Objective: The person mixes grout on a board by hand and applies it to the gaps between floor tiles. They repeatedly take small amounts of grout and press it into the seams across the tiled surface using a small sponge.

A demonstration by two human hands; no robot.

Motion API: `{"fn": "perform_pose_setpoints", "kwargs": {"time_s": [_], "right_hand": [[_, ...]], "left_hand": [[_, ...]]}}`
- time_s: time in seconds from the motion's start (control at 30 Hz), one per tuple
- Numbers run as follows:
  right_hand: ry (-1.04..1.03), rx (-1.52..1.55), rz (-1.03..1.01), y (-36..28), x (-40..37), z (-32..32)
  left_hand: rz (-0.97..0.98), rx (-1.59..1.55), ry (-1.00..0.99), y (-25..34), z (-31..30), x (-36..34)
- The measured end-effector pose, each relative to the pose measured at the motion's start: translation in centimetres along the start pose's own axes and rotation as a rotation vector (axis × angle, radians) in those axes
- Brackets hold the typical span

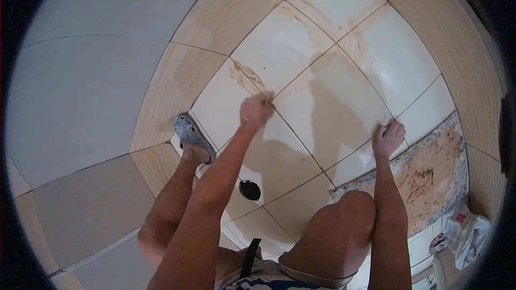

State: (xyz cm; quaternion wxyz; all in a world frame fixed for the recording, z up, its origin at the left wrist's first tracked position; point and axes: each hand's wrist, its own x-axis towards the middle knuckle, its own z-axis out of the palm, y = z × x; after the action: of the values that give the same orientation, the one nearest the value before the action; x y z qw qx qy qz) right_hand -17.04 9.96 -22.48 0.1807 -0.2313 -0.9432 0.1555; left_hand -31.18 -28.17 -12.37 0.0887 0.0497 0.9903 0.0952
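White floor tiles (301,129) with dark joints lie below me. My left hand (257,110) is closed in a fist, slightly blurred, right at a joint near a tile corner. What it holds, if anything, is hidden by the fingers. Just beyond it, a brown grout smear (247,77) runs along the joint. Off to the right, my right hand (388,138) rests on the tiles with curled fingers, a small dark bit showing between them. Fainter brown smears (309,13) mark the joints farther up.
A round black drain hole (250,189) opens in the floor nearer me. At right lies a speckled board (424,177) covered in brown paste, with a white plastic bag (465,233) beside it. Wood-look tiles (161,91) border the floor. My left foot wears a grey clog (192,135).
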Motion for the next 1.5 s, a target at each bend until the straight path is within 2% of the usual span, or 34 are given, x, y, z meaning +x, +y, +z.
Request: {"fn": "perform_pose_setpoints", "kwargs": {"time_s": [0.07, 0.1, 0.13, 0.2, 0.27, 0.33, 0.37, 0.4, 0.47, 0.53, 0.6, 0.67, 0.73, 0.77, 0.8, 0.87, 0.97, 1.0, 1.07, 1.2, 1.27, 1.3, 1.43, 1.5], "right_hand": [[-0.012, -0.009, 0.010, -0.3, 0.0, -0.4], [-0.026, -0.017, 0.008, -0.3, 0.2, -0.5], [-0.028, -0.025, 0.009, -0.2, 0.1, -0.5], [-0.051, -0.001, 0.008, -0.1, 0.2, -0.4], [-0.056, 0.002, 0.010, -0.2, -0.2, -0.7], [-0.029, 0.014, 0.005, -0.5, 0.7, -0.7], [-0.018, 0.012, -0.001, -0.4, 0.4, -0.6], [-0.009, 0.007, -0.003, -0.4, 0.2, -0.6], [-0.019, 0.008, 0.003, -0.2, 0.0, -0.6], [-0.031, 0.008, 0.002, -0.1, 0.2, -0.4], [-0.067, 0.003, 0.023, -0.3, 0.1, -0.7], [-0.045, 0.003, -0.003, 0.0, -0.4, -0.5], [0.001, 0.008, -0.023, -0.3, 0.2, -0.4], [-0.001, 0.004, -0.019, -0.4, 0.3, -0.5], [-0.009, -0.005, -0.012, -0.3, 0.2, -0.6], [-0.043, -0.007, 0.016, -0.1, -0.1, -0.5], [-0.061, 0.002, 0.026, -0.2, 0.4, -0.3], [-0.052, 0.017, 0.018, -0.2, 0.2, -0.7], [-0.033, 0.003, 0.014, -0.3, 0.3, -0.5], [-0.041, -0.001, 0.009, -0.2, 0.2, -0.7], [-0.054, 0.004, 0.022, 0.0, 0.0, -0.3], [-0.067, 0.008, 0.031, 0.3, 0.0, -0.1], [-0.031, 0.015, 0.001, 0.4, 0.0, -0.2], [-0.061, 0.016, 0.024, 0.2, 0.1, -0.4]], "left_hand": [[-0.053, 0.030, 0.041, -2.7, -0.7, 2.5], [-0.128, 0.233, 0.039, -3.1, -0.6, 3.5], [-0.125, 0.228, 0.033, -2.7, 0.5, 3.0], [-0.045, 0.124, 0.188, -0.4, 2.5, 1.1], [-0.021, 0.086, 0.206, -0.3, 3.1, -1.2], [0.022, 0.069, -0.051, 0.1, 1.8, -1.6], [-0.057, 0.071, -0.171, -1.2, 0.7, -0.4], [-0.050, 0.077, -0.169, -2.1, 0.2, 0.5], [-0.103, 0.150, -0.001, -3.1, 0.3, 1.5], [-0.075, 0.138, 0.027, -0.4, 2.7, 0.1], [-0.006, 0.130, 0.253, 2.3, 4.3, -2.0], [0.051, 0.084, 0.238, 2.4, 2.5, -2.3], [-0.015, -0.013, -0.222, 0.3, -1.1, -0.6], [0.104, -0.056, -0.111, -1.9, -0.8, 0.5], [0.060, -0.062, -0.042, -2.7, -1.4, 1.5], [0.074, 0.032, -0.014, -2.6, -0.5, 1.6], [0.108, 0.142, 0.043, -1.0, 2.5, -1.8], [0.104, 0.138, 0.035, -0.8, 1.8, -2.4], [0.168, -0.060, -0.203, -1.0, -1.7, -2.1], [0.166, -0.071, -0.124, -1.5, -2.3, 0.4], [0.506, -0.305, 0.045, 0.2, -1.1, 0.7], [0.506, -0.138, 0.120, -0.3, 0.5, 0.4], [0.489, -0.066, -0.010, -2.0, 0.3, -1.9], [0.520, -0.023, -0.189, -2.6, -1.3, -1.7]]}}
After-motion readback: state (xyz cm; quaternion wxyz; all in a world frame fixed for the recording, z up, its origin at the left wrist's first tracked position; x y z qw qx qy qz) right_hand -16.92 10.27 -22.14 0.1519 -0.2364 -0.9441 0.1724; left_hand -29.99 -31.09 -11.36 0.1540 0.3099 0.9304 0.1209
